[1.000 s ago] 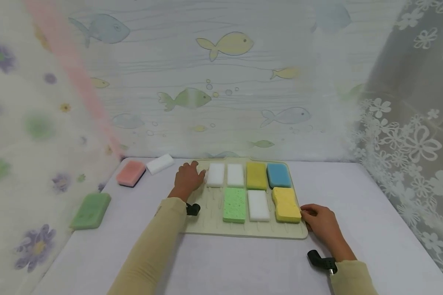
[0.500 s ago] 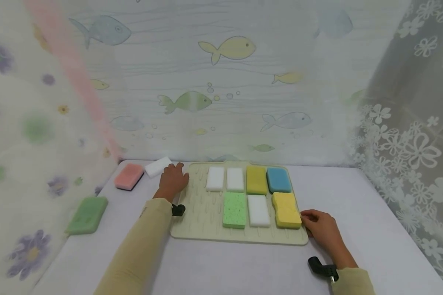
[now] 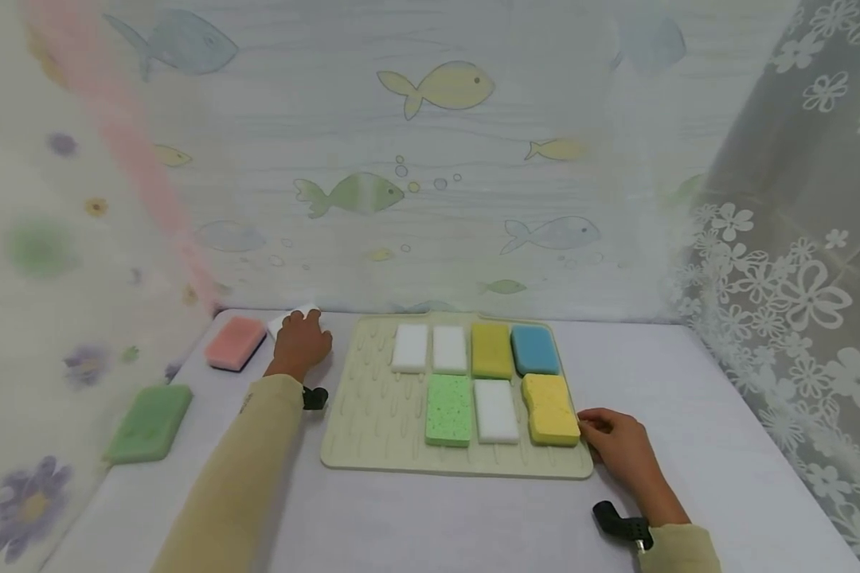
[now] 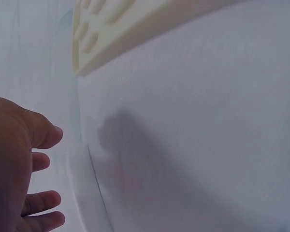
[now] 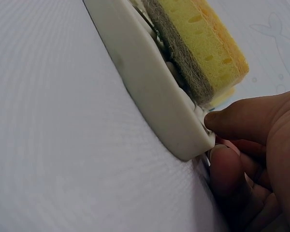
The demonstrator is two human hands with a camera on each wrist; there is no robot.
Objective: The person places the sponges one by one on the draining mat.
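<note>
My left hand (image 3: 301, 344) is over the white sponge (image 3: 276, 324) at the back left and hides most of it. Its fingers look relaxed in the left wrist view, with nothing seen between them; whether they touch the sponge cannot be told. At the front right corner of a cream ridged tray (image 3: 373, 430), my right hand (image 3: 619, 446) pinches the rim between thumb and finger. Right by it on the tray lies a yellow scalloped sponge (image 3: 552, 410), its dark scouring layer underneath in the right wrist view.
Also on the tray are two white sponges (image 3: 410, 348) at the back, an olive-yellow one (image 3: 490, 350), a blue one (image 3: 535, 350), a bright green one (image 3: 448, 410) and another white block (image 3: 497, 411). Left of it lie a pink sponge (image 3: 236, 343) and a green sponge (image 3: 150, 423).
My left hand has moved left from the tray's back left part to the loose white sponge. The right hand stays at the tray's corner.
</note>
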